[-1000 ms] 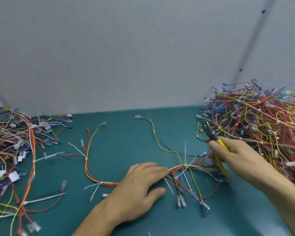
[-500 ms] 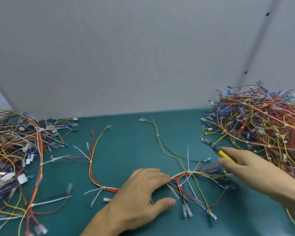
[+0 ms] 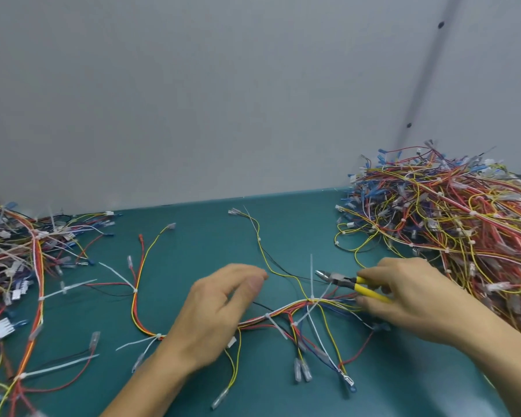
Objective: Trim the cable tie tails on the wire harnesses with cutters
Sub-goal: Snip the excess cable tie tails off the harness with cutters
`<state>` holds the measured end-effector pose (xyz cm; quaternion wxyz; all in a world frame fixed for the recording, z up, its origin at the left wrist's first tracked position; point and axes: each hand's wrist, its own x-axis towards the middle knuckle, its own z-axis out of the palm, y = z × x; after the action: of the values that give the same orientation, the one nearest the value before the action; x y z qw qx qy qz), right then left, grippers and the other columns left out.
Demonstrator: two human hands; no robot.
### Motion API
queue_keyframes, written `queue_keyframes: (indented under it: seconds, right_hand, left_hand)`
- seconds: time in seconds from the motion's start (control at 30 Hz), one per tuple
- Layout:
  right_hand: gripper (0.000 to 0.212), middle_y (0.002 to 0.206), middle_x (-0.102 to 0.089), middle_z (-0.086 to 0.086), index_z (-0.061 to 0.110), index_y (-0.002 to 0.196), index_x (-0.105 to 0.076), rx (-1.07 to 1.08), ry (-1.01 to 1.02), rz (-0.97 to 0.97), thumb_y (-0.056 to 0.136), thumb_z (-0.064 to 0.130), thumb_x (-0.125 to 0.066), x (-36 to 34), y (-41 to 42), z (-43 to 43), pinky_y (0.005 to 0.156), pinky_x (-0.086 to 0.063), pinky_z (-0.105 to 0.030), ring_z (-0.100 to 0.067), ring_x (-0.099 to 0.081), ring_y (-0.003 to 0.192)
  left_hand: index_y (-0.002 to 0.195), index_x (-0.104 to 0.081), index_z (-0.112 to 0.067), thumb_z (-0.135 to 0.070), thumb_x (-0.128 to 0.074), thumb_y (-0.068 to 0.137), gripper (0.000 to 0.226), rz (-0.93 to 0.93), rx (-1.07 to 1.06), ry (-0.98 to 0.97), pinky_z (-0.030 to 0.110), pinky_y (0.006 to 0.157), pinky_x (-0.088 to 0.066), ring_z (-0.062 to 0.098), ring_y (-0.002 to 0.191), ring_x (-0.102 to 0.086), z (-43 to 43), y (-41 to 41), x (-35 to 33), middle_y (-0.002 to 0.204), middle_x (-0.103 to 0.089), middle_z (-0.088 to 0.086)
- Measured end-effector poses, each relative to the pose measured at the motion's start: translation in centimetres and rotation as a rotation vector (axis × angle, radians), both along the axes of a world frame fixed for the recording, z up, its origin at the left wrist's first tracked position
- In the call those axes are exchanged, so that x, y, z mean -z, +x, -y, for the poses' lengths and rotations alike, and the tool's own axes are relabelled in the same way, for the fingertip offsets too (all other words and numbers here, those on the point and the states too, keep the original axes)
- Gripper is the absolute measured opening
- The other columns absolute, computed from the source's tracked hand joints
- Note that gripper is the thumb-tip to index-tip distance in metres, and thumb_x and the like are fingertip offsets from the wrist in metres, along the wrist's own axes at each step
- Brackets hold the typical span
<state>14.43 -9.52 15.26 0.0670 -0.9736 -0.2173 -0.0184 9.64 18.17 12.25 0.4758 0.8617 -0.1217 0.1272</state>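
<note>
Now the right hand (image 3: 409,296) grips the yellow-handled steel cutters (image 3: 346,281), their tips just beside an upright white cable tie tail (image 3: 311,275) on the multicoloured wire harness (image 3: 283,310), which lies mid-way along the teal tabletop (image 3: 211,236), toward its front edge. The left hand (image 3: 220,311), blurred, lies over the harness, fingers loosely bent, pinching nothing. A tangled left heap (image 3: 15,266) and a right heap (image 3: 463,224) crowd the side edges.

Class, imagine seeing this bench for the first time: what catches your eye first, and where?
The big tangled heap of wire harnesses at the right edge of the green table dominates, with a smaller pile at the left. In the middle, the right hand grips yellow-handled cutters, tips beside an upright white cable tie tail, while the left hand is above the spread-out harness.
</note>
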Motion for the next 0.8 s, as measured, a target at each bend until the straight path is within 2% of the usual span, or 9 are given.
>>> queue_keyframes:
  seconds: [0.1,0.13,0.2,0.3,0.4,0.47,0.6,0.73,0.8]
  right_hand:
    - [0.030,0.082,-0.053,0.007,0.025,0.088,-0.060,-0.010,-0.026,0.006,0.085,0.053,-0.051,0.0,-0.2,0.0,0.074,-0.045,-0.033,-0.011,-0.051,0.079]
    - [0.030,0.082,-0.052,0.007,0.026,0.090,-0.061,-0.014,-0.045,0.006,0.085,0.054,-0.050,0.0,-0.2,0.0,0.074,-0.045,-0.032,-0.011,-0.050,0.079]
    - [0.030,0.082,-0.050,0.008,0.027,0.091,-0.060,-0.031,-0.079,0.002,0.085,0.055,-0.050,0.2,-0.2,0.0,0.073,-0.045,-0.032,-0.012,-0.049,0.080]
    - [0.032,0.083,-0.048,0.009,0.027,0.093,-0.060,-0.052,-0.118,-0.009,0.086,0.055,-0.048,0.4,-0.2,-0.2,0.076,-0.046,-0.033,-0.014,-0.050,0.083]
    - [0.032,0.085,-0.049,0.009,0.027,0.097,-0.061,-0.062,-0.124,-0.026,0.085,0.055,-0.048,0.7,-0.1,-0.3,0.078,-0.047,-0.033,-0.014,-0.052,0.087]
    - [0.032,0.085,-0.048,0.009,0.027,0.096,-0.060,-0.070,-0.138,-0.029,0.085,0.054,-0.048,0.8,0.0,-0.2,0.078,-0.047,-0.033,-0.013,-0.051,0.086]
    - [0.033,0.084,-0.048,0.008,0.025,0.093,-0.059,-0.085,-0.149,-0.028,0.084,0.055,-0.048,0.7,0.2,0.0,0.076,-0.046,-0.033,-0.012,-0.049,0.083]
    - [0.032,0.086,-0.049,0.009,0.025,0.096,-0.059,-0.097,-0.152,-0.020,0.085,0.054,-0.048,0.6,0.1,-0.1,0.077,-0.045,-0.031,-0.011,-0.048,0.083]
    - [0.032,0.088,-0.049,0.009,0.026,0.098,-0.060,-0.093,-0.147,-0.022,0.085,0.053,-0.049,0.7,0.1,-0.3,0.077,-0.046,-0.032,-0.012,-0.050,0.085]
  left_hand:
    - [0.096,-0.072,-0.031,-0.050,-0.056,0.086,0.028,-0.131,0.033,-0.053,0.018,0.086,-0.046,-0.004,0.094,-0.061,0.7,1.7,-1.6,0.096,-0.069,-0.020]
    - [0.096,-0.073,-0.031,-0.040,-0.062,0.088,0.016,-0.148,0.038,-0.017,0.018,0.084,-0.047,-0.004,0.088,-0.062,1.1,2.4,-1.9,0.092,-0.070,-0.018]
    - [0.102,-0.072,-0.029,-0.027,-0.068,0.086,0.016,-0.149,0.054,0.116,0.015,0.080,-0.046,-0.005,0.077,-0.060,2.4,3.8,-2.2,0.090,-0.069,-0.018]
    - [0.107,-0.071,-0.024,-0.024,-0.070,0.084,0.023,-0.224,0.120,0.217,0.015,0.083,-0.045,-0.002,0.081,-0.062,4.3,5.3,-1.3,0.101,-0.070,-0.016]
    - [0.103,-0.072,-0.021,-0.023,-0.073,0.082,0.021,-0.295,0.151,0.145,0.024,0.089,-0.050,0.010,0.091,-0.067,5.3,5.9,0.3,0.102,-0.072,-0.009]
    - [0.100,-0.073,-0.020,-0.022,-0.074,0.081,0.019,-0.308,0.140,0.096,0.026,0.086,-0.052,0.013,0.087,-0.068,5.6,5.9,1.2,0.094,-0.073,-0.007]
    - [0.088,-0.075,-0.018,-0.018,-0.071,0.083,0.006,-0.268,0.103,0.037,0.022,0.073,-0.048,0.007,0.067,-0.058,5.9,6.0,2.1,0.072,-0.067,-0.005]
    - [0.084,-0.074,-0.019,-0.018,-0.069,0.084,0.005,-0.254,0.095,0.011,0.013,0.065,-0.041,-0.003,0.059,-0.052,5.9,6.0,2.4,0.063,-0.061,-0.014]
    - [0.082,-0.074,-0.020,-0.018,-0.068,0.085,0.006,-0.255,0.096,-0.004,0.013,0.064,-0.041,-0.002,0.059,-0.051,5.9,6.0,2.6,0.063,-0.062,-0.013]
